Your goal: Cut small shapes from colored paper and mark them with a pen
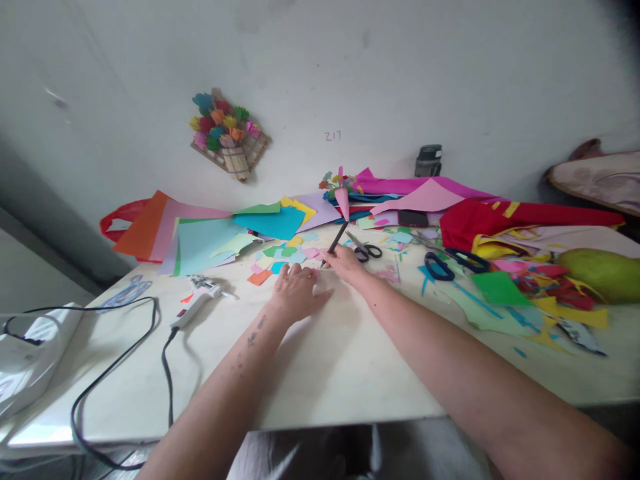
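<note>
A slim black pen [338,239] slants up from my right hand [345,263], whose fingers are closed around it. Its tip points down at the table, close to the fingers of my left hand [295,291]. That left hand lies palm down with the thumb spread away. A small pale pink paper piece [316,273] shows at its fingertips, partly covered. Just beyond the hands are cut paper pieces [285,252] in several colours. Black-handled scissors [367,251] rest right behind my right hand.
A white glue gun [197,303] with a black cord lies left, near a power strip [40,353]. Coloured paper sheets [210,240] line the back. Blue-handled scissors [440,267], paper scraps and a green fruit [600,273] are right. A pink paper cone with paper flowers [342,197] stands behind.
</note>
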Demonstrator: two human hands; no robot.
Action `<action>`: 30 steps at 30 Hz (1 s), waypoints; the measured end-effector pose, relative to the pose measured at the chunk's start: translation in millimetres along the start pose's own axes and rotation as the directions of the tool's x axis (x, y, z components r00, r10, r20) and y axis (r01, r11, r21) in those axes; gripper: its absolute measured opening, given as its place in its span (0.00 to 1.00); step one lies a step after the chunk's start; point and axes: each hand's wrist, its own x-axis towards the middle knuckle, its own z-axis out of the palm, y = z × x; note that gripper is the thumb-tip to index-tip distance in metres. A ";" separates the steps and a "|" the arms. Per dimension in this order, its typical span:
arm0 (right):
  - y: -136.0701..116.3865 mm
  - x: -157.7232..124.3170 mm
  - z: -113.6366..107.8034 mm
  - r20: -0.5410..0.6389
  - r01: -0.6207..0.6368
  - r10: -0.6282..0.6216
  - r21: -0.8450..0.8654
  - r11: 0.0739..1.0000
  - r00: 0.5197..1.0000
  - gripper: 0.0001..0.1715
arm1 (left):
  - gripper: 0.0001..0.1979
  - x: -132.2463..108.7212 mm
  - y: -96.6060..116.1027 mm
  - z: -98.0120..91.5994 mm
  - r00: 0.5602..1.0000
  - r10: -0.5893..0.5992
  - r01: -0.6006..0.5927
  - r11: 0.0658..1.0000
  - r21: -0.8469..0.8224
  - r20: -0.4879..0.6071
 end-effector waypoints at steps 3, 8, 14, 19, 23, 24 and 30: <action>0.3 0.3 1.0 0.007 0.004 -0.004 0.001 1.000 1.000 0.13 | 0.26 -0.3 0.5 -0.4 1.000 -0.003 0.003 1.000 -0.001 0.004; 0.1 0.3 1.1 0.007 0.008 -0.008 -0.026 1.000 1.000 0.13 | 0.25 -0.6 1.2 -1.2 1.000 -0.007 0.007 1.000 -0.003 0.005; -1.4 -1.3 -0.2 0.000 0.019 -0.019 -0.059 0.998 1.000 0.13 | 0.25 0.1 0.6 -0.7 1.000 -0.006 0.006 1.000 -0.016 0.003; 0.1 -1.0 0.6 0.003 0.029 -0.029 -0.068 0.997 1.000 0.14 | 0.25 0.3 0.7 0.1 1.000 -0.011 0.011 0.999 -0.034 -0.002; 1.7 0.3 1.8 0.003 0.034 -0.034 -0.073 0.997 0.999 0.14 | 0.24 0.0 0.9 -0.3 1.000 -0.011 0.011 0.999 -0.035 -0.003; 1.9 0.6 2.1 0.005 0.033 -0.033 -0.070 0.997 0.999 0.14 | 0.24 -0.1 0.9 -0.6 1.000 -0.009 0.009 0.999 -0.033 -0.002; 1.6 0.5 2.5 0.004 0.032 -0.032 -0.061 0.998 0.999 0.13 | 0.25 -0.4 1.1 -0.9 1.000 -0.007 0.007 0.999 -0.035 0.001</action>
